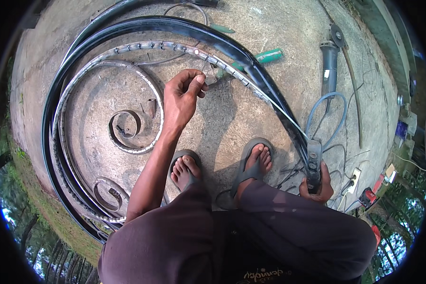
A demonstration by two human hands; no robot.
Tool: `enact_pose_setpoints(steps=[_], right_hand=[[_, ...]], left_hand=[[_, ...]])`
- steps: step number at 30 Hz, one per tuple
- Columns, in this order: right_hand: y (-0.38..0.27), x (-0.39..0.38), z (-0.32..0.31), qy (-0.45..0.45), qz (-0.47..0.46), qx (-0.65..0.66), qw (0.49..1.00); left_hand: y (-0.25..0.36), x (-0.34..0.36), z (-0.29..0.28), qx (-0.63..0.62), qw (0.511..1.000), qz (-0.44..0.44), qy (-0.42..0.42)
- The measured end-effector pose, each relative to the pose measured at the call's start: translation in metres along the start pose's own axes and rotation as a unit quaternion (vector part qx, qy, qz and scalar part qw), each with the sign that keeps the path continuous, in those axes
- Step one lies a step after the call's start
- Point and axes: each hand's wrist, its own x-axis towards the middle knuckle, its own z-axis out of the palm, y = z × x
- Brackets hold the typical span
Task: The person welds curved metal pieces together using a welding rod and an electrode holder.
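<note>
Curved metal strip (pixel 172 46): on concrete floor (pixel 274 33), ahead.
Left hand (pixel 182 99): pinching thin wire (pixel 205 63); may slip under loose grip.
Right hand (pixel 322 189): gripping dark tool (pixel 313 163); may jolt strip if bumped.

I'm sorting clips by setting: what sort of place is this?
Probably an outdoor metalworking spot: an angle grinder and curved, metal-looking strips lie on concrete ground, and trees show around the edge.
</note>
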Motion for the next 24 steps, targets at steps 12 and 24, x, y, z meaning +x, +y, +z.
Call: enact_pose_setpoints(steps=[12,24], right_hand=[[0.004,0.009,0.006,0.002,-0.036,-0.023,0.999],[-0.005,0.013,-0.001,-0.046,0.001,0.014,0.999]], left_hand=[[-0.003,0.004,-0.001,0.010,1.000,-0.001,0.007],[0.003,-0.002,0.001,0.048,0.999,-0.002,0.022]])
